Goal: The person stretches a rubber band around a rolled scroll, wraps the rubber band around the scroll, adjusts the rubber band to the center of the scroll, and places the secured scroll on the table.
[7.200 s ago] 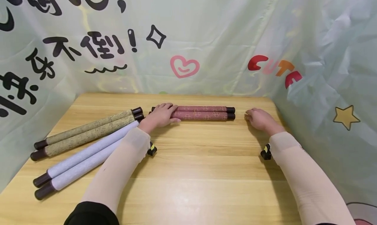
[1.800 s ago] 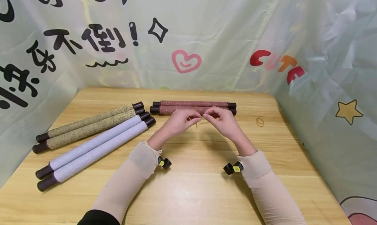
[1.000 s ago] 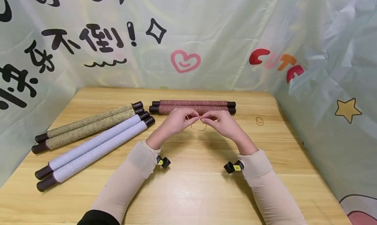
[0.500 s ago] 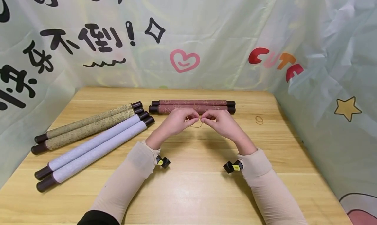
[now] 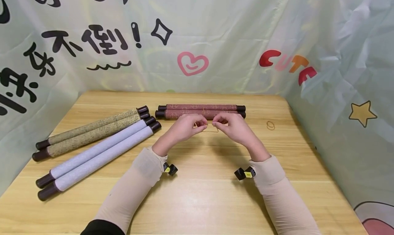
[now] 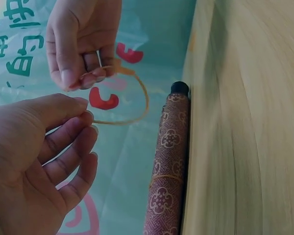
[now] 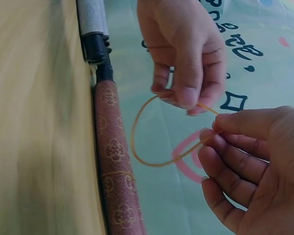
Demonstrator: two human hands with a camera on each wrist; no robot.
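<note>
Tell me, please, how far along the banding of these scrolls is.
Looks done: the maroon scroll already has a fitted band around its middle. In hand: the left hand and right hand pinch an orange loop between them. Still to do, probably: the tan scroll and lavender scroll, which show no band in the head view; a loose band lies farther right.

Your table (image 5: pixel 197 200): pale wood
Left: two tan rolls (image 5: pixel 95 134) — and, nearer you, two lavender rolls (image 5: pixel 105 158)
Far middle: two maroon rolls (image 5: pixel 194 107)
Right: thin band loops (image 5: pixel 270 126)
</note>
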